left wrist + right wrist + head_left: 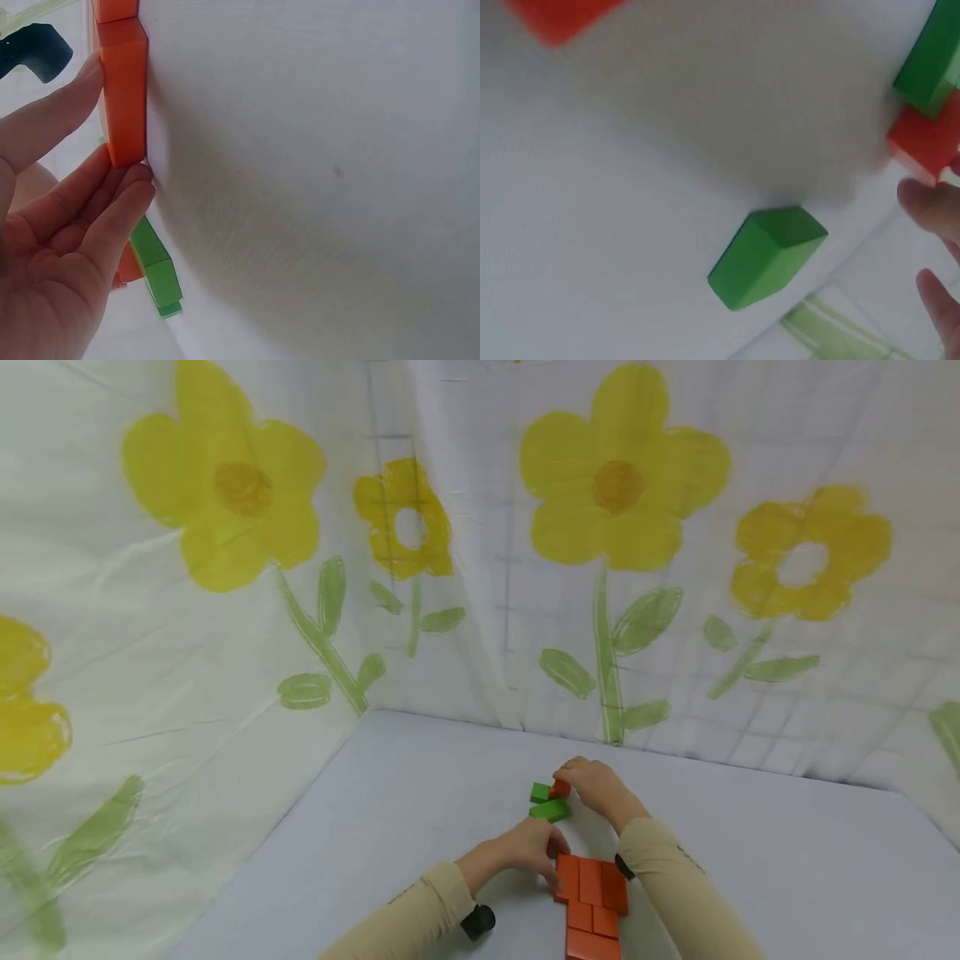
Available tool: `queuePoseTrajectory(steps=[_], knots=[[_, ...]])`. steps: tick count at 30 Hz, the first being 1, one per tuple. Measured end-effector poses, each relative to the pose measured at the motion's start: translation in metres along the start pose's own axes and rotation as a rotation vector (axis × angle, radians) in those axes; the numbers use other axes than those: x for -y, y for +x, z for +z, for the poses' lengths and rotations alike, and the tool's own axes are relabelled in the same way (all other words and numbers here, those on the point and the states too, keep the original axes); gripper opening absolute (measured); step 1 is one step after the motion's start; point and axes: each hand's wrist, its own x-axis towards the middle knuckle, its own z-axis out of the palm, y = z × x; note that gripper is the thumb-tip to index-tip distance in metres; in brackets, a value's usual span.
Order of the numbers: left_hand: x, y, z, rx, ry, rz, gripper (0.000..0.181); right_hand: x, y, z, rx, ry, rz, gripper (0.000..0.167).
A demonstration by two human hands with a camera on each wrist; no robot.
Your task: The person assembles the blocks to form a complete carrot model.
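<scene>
My left hand (pixel 525 847) is at the left side of a flat cluster of orange blocks (pixel 590 881). In the left wrist view, its thumb lies against a long orange block (pixel 125 94) and its loosely bent fingers touch that block's end. Farther off, my right hand (pixel 596 783) reaches over a small red block (pixel 559 789), with thumb and a fingertip at its edge in the right wrist view; most of that hand is cut off. Beside the red block are a small green block (pixel 539 792) and a longer green block (pixel 550 811).
One separate green block (pixel 765 259) stands apart in the right wrist view. Dark wrist devices sit under both sleeves, the left one (pixel 478 921) showing clearest. A white curtain (pixel 465 677) with painted yellow flowers rises behind the white table (pixel 420 760).
</scene>
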Motion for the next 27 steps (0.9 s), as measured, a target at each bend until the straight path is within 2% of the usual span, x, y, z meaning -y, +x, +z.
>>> queuePoseTrajectory(steps=[3,7,11,15,18,22,24,27], knots=[[-0.002,0.002,0.002,0.007,-0.007,-0.013,0.036,-0.005,-0.005,-0.003,0.012,-0.006,0.039,0.026],[-0.004,0.002,0.003,0.015,-0.002,-0.030,0.036,-0.007,-0.013,-0.011,0.117,0.074,0.145,0.015],[-0.005,0.002,0.005,0.018,0.013,-0.030,0.037,-0.006,-0.022,-0.016,0.164,0.162,0.216,0.010],[-0.006,0.004,0.006,0.015,0.019,-0.019,0.037,-0.009,-0.033,-0.020,0.176,0.252,0.321,0.010],[-0.006,0.004,0.006,0.009,0.035,-0.022,0.037,-0.012,-0.041,-0.023,0.147,0.339,0.380,0.010],[-0.004,0.003,0.003,0.008,0.031,-0.039,0.037,-0.013,-0.051,-0.035,0.093,0.477,0.377,0.012],[-0.003,0.002,0.003,0.004,0.029,-0.041,0.037,-0.011,-0.057,-0.045,0.090,0.547,0.346,0.014],[-0.002,0.000,0.003,-0.007,0.028,-0.049,0.037,0.001,-0.065,-0.063,0.127,0.643,0.261,0.016]])
